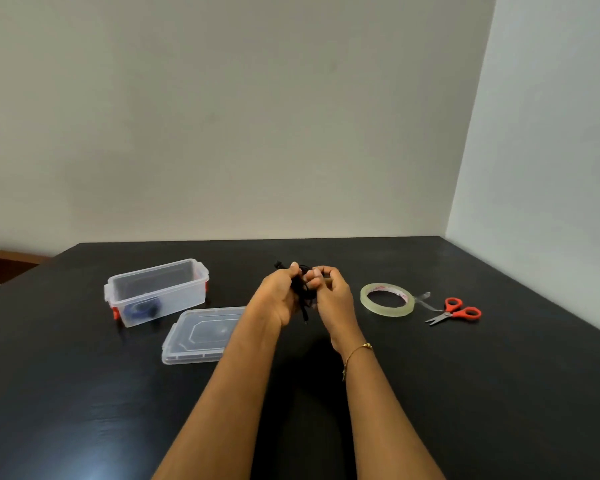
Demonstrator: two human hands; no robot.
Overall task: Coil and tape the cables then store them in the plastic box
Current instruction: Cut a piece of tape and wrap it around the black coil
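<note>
Both hands are up over the middle of the dark surface (84, 393), and there's the black cable (303, 289) bunched between them. The left hand (278, 295) has its fingers curled round the bundle, gripping it, a plug end poking out above the knuckles. The right hand (329, 296) pinches the cable from the other side, fingertips bent in against the coil. A thin gold bracelet (355, 353) sits on the right wrist.

Room to move? Plenty in front, near the person, where the surface runs wide and bare on both sides of the forearms. The far edge meets the wall, and the right edge runs against a side wall. The left corner drops away to a wooden floor.

To the left, the plastic box (156, 292) stands open, clear walls, red clips at the ends. Inside it, at the near end, lies something dark and blue, too blurred through the plastic to name for sure. Its clear lid (194, 337) lies flat just beside it, nearer the person, partly hidden under the left forearm.

To the right, the tape roll (387, 300) lies flat, a loose strip trailing toward the red-handled scissors (456, 311), blades closed, well apart from the hands.
</note>
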